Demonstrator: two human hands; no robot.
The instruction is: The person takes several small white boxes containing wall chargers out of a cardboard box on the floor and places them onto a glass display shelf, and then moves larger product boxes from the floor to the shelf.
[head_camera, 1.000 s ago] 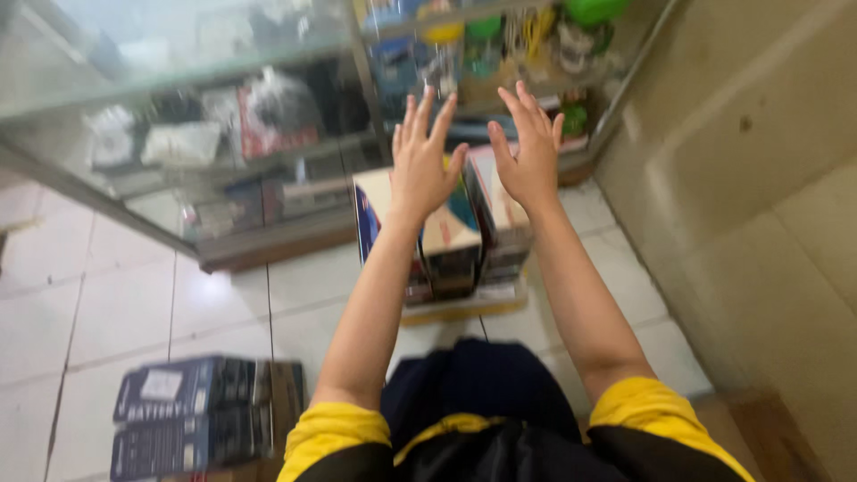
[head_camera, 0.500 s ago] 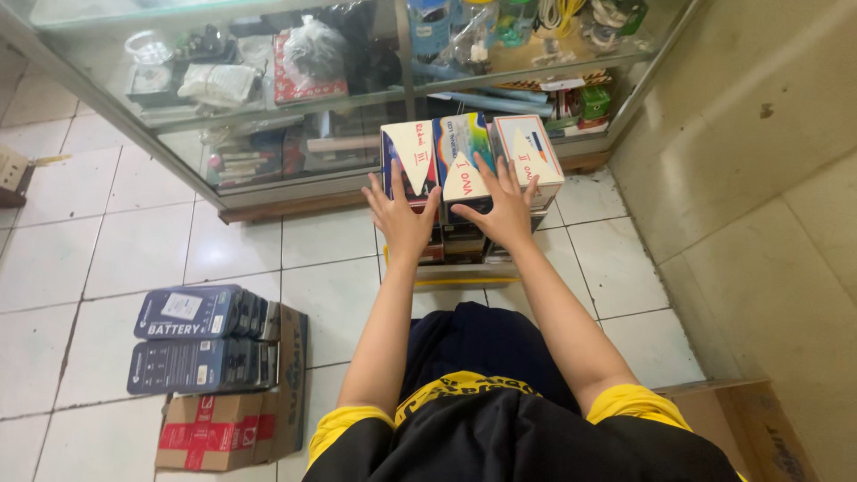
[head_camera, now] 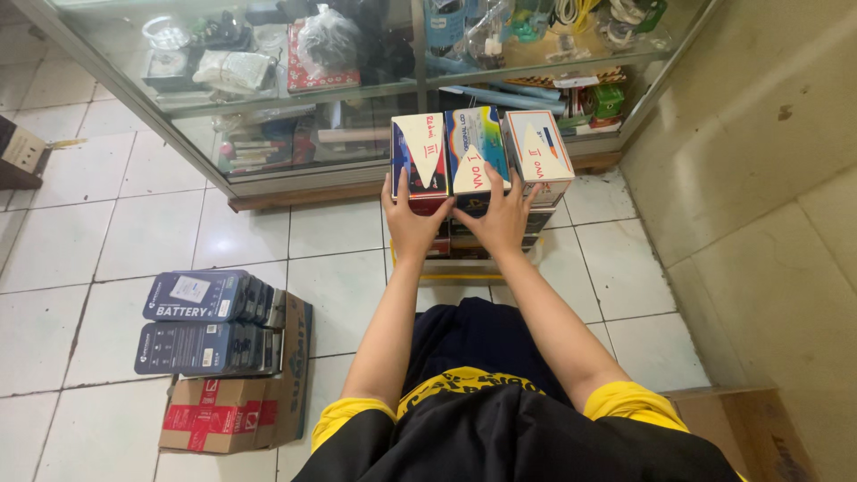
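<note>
Dark blue boxes (head_camera: 210, 297) lie stacked on the white tile floor (head_camera: 152, 232) at the left, with a brown and red cardboard box (head_camera: 228, 415) touching them. Further right, the left hand (head_camera: 412, 223) rests flat, fingers spread, against the near side of a red and white box (head_camera: 420, 154). Just beside it, the right hand (head_camera: 500, 217) presses flat against a blue and white box (head_camera: 476, 149). Neither hand is closed around anything. A white and orange box (head_camera: 538, 145) sits at the right end. These three boxes sit side by side on top of a stack, right in front of a glass cabinet (head_camera: 268, 98).
</note>
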